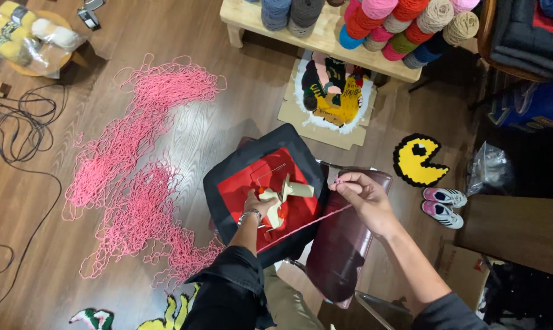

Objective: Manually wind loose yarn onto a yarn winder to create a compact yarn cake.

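Pink yarn strand, wooden tool, red cushion

My left hand [256, 205] fingers wrap the pale wooden winder [282, 198] over the red-and-black square cushion [252, 183]; right hand [362, 195] fingertips pinch the soft, light, thin pink yarn strand [307, 223] at its end, best held there.

My left hand [256, 205] holds a beige tool [282, 198] over a red-and-black cushion [261, 183]; pink yarn [136, 177] sprawls across the brown floor [215, 122].

Counts of what lies about the floor and bench

Two hands, one left hand [254, 203] and one right hand [360, 197]; two sneakers [444, 206] at three o'clock; one yellow round rug [415, 160] at two o'clock; one red-and-black rug [261, 183] at centre; one loose pink yarn heap [139, 165] at nine o'clock; one wooden bench [316, 38] at twelve o'clock.
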